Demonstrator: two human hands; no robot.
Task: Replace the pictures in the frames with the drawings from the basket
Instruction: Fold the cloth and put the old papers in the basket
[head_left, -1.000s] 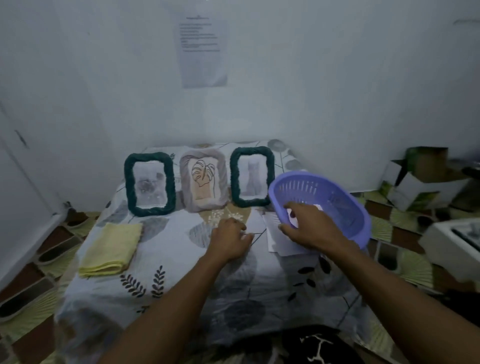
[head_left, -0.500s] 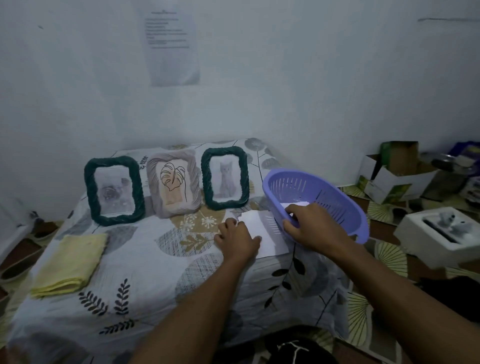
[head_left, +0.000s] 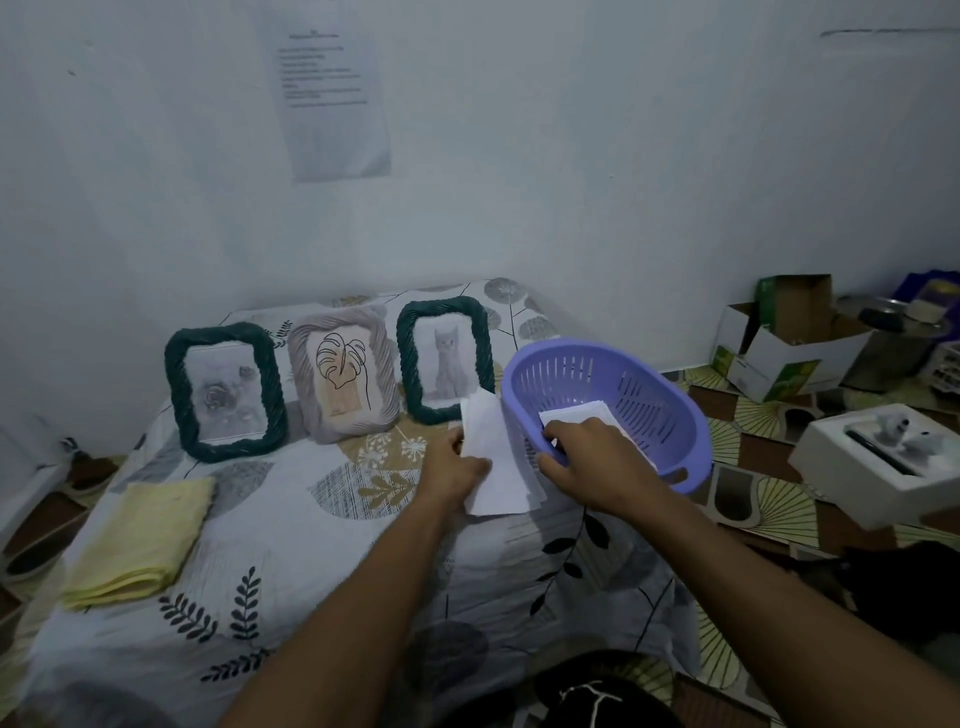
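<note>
Three frames stand at the back of the cloth-covered table: a green one with a grey flower picture (head_left: 226, 391), a beige one with a leaf drawing (head_left: 344, 382), and a green one with a cat picture (head_left: 445, 359). My left hand (head_left: 456, 470) pinches white paper sheets (head_left: 493, 457) lifted off the table. My right hand (head_left: 589, 462) grips the near rim of the purple basket (head_left: 644, 395), which is tilted toward me. More white sheets (head_left: 582, 415) lie inside it.
A folded yellow cloth (head_left: 143, 540) lies at the table's left. Open cardboard boxes (head_left: 779, 348) and a white box (head_left: 893, 467) sit on the patterned floor to the right. A printed sheet (head_left: 332, 98) hangs on the wall. Shoes lie on the floor at left.
My left hand has picked the white sheets up from the table, so they now stand tilted. The basket stays in my right hand. The view has shifted a little.
</note>
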